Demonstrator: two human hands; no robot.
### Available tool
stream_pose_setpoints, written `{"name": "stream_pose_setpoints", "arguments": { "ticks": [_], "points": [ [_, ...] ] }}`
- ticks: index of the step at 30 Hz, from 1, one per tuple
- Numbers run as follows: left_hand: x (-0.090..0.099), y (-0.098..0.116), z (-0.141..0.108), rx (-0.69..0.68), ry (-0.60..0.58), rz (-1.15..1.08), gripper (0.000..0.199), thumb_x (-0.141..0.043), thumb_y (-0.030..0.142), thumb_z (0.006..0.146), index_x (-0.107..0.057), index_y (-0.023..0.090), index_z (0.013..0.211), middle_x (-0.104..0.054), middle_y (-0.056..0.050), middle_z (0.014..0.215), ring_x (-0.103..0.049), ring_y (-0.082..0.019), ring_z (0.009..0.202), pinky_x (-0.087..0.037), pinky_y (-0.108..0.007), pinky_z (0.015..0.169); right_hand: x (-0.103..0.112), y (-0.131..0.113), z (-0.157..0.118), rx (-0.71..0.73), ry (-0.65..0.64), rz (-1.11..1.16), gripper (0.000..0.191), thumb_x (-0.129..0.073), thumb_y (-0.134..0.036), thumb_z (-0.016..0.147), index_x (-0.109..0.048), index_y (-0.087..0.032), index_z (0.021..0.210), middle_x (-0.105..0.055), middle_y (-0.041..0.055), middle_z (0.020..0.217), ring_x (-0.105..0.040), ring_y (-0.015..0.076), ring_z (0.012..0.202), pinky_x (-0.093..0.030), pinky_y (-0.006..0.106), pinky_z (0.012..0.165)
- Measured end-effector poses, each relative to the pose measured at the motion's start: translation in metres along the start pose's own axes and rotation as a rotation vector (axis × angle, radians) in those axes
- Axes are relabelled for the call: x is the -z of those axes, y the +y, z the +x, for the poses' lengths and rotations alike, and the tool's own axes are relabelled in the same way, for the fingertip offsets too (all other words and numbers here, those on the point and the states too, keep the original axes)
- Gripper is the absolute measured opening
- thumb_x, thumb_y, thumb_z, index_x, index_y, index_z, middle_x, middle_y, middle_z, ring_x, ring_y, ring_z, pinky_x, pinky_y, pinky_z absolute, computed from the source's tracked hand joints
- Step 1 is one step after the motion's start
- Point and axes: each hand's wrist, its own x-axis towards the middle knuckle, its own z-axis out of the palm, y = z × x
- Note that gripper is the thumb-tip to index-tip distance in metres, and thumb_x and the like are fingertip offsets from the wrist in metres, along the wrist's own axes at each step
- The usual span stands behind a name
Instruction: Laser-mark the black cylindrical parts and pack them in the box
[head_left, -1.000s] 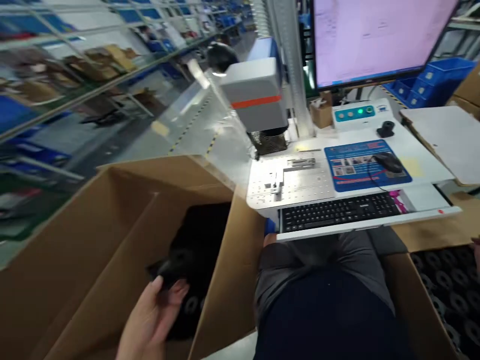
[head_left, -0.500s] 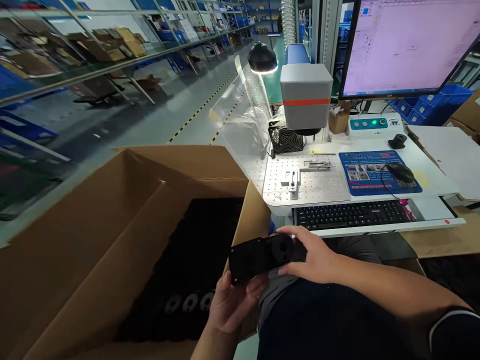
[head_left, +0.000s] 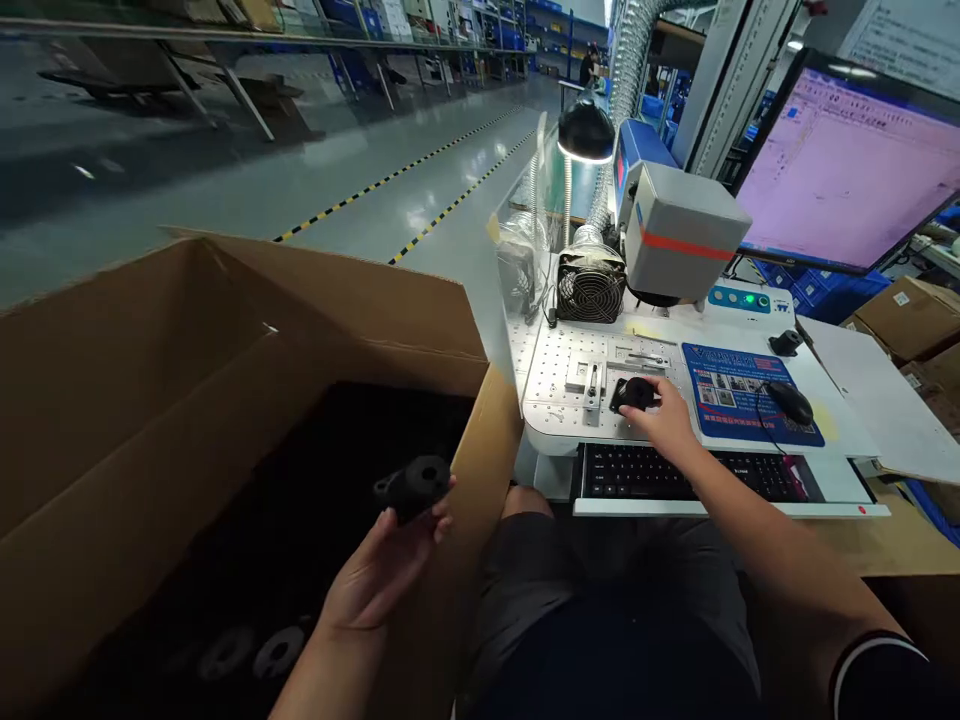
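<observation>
A black flanged part with a round raised hub (head_left: pixel 414 486) is gripped in my left hand (head_left: pixel 386 570), over the right side of the cardboard box (head_left: pixel 491 430). My right hand (head_left: pixel 667 420) pinches a similar black flanged part (head_left: pixel 634 394) just above or on the perforated metal plate (head_left: pixel 551 385); I cannot tell whether it touches. Left of that part sits a small metal clamp block (head_left: pixel 592 384) fixed on the plate. Dark contents fill the box, with pale ring-shaped faces (head_left: pixel 279 652) showing at its near end.
Above the plate hangs a grey machine head (head_left: pixel 682 230) with an orange stripe. Behind the plate stand a black fan (head_left: pixel 590 290) and a lamp (head_left: pixel 586 132). To the right are a mouse pad (head_left: pixel 739 395), mouse (head_left: pixel 789 402), monitor (head_left: pixel 855 170) and a keyboard (head_left: pixel 682 475) on a tray.
The two black parts, held together before, are now apart. My right hand has carried one to the metal plate; my left hand has moved left over the box with the other. The view has tilted.
</observation>
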Motion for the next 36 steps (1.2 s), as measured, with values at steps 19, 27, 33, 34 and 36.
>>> {"name": "stream_pose_setpoints", "arguments": {
  "ticks": [19,27,33,34,36],
  "points": [
    [0.013,-0.004,0.007,0.073,0.020,-0.115,0.061,-0.089,0.032,0.077,-0.068,0.013,0.131,-0.060,-0.022,0.139,-0.065,-0.026,0.099,-0.062,-0.034,0.080,-0.035,0.028,0.067,-0.091,-0.014,-0.095,0.077,-0.084,-0.037,0.064,-0.061,-0.022,0.136,-0.066,0.0120,0.136,-0.065,0.0314,0.117,-0.051,0.049,0.105],
    [0.011,-0.001,0.004,0.061,-0.009,-0.116,0.055,-0.088,0.037,0.078,-0.072,0.014,0.125,-0.060,-0.023,0.139,-0.065,-0.023,0.092,-0.063,-0.033,0.078,-0.034,0.030,0.047,-0.195,0.103,-0.048,0.092,-0.083,-0.045,0.065,-0.051,-0.017,0.146,-0.065,0.0180,0.135,-0.062,0.0344,0.124,-0.048,0.051,0.108],
    [0.007,0.000,0.003,0.061,0.017,-0.119,0.058,-0.093,0.034,0.073,-0.072,0.013,0.124,-0.062,-0.022,0.138,-0.065,-0.024,0.095,-0.063,-0.032,0.077,-0.044,0.037,0.042,-0.182,0.128,-0.034,0.073,-0.076,-0.036,0.068,-0.058,-0.018,0.136,-0.071,0.0151,0.124,-0.066,0.0320,0.114,-0.048,0.051,0.105],
    [0.007,0.000,0.003,0.059,0.023,-0.117,0.059,-0.093,0.033,0.072,-0.072,0.013,0.123,-0.063,-0.021,0.136,-0.065,-0.024,0.095,-0.063,-0.032,0.077,-0.046,0.038,0.042,-0.172,0.136,-0.033,0.071,-0.075,-0.036,0.068,-0.059,-0.018,0.134,-0.071,0.0147,0.123,-0.067,0.0316,0.113,-0.049,0.051,0.105],
    [0.006,0.001,0.003,0.061,0.023,-0.110,0.059,-0.093,0.034,0.072,-0.072,0.013,0.124,-0.063,-0.022,0.136,-0.065,-0.024,0.094,-0.063,-0.032,0.077,-0.048,0.039,0.042,-0.152,0.148,-0.034,0.067,-0.074,-0.036,0.069,-0.060,-0.018,0.132,-0.071,0.0138,0.121,-0.067,0.0310,0.110,-0.049,0.050,0.104]
  ]
}}
